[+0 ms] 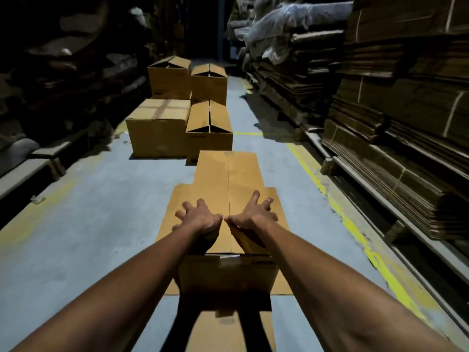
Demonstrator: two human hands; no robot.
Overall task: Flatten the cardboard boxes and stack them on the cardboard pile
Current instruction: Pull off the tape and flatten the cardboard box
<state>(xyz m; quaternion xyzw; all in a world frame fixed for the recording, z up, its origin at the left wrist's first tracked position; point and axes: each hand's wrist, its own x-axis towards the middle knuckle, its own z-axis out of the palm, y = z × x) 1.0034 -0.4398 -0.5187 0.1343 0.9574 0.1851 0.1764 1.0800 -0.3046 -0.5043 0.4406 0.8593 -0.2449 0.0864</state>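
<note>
A brown cardboard box (228, 273) stands upright right in front of me, on top of a flattened cardboard sheet (228, 174) that lies on the floor. My left hand (199, 217) and my right hand (256, 214) rest side by side on the box's two top flaps, fingers spread wide and fairly straight. The right flap (247, 240) tilts up under my right hand. The flaps meet along the middle seam between my hands. My thumbs are hidden.
Several unflattened boxes stand further down the aisle: a taped one (157, 133), one with raised flaps (209, 128), and two behind (169, 77). Tall stacks of flat cardboard (396, 153) line the right side, dark stacks the left. A yellow floor line (312, 174) runs along the right.
</note>
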